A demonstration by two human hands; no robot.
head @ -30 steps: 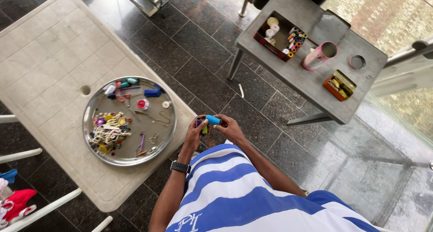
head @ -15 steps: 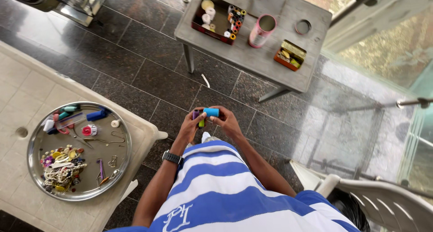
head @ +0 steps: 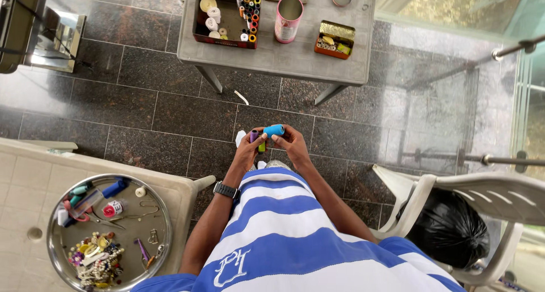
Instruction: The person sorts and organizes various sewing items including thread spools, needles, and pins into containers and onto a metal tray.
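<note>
Both my hands are raised together in front of my striped shirt, over the dark stone floor. My right hand (head: pixel 293 145) grips a blue thread spool (head: pixel 273 130) at its fingertips. My left hand (head: pixel 248 150), with a black watch on the wrist, holds small purple and yellow-green spools (head: pixel 258 139) right beside the blue one. The spools touch or nearly touch each other between the two hands.
A grey low table (head: pixel 284 56) ahead carries a red box of thread spools (head: pixel 226 18), a pink open tube (head: pixel 288 18) and a small gold tin (head: pixel 334 40). At lower left a round metal tray (head: pixel 54 218) of beads and small tools rests on a beige table. A white plastic chair (head: pixel 488 198) stands at right.
The view has swung right and tilted: the tray and beige table slid to the lower left, the grey table moved to top centre, the chair came into view. My hands keep holding the spools.
</note>
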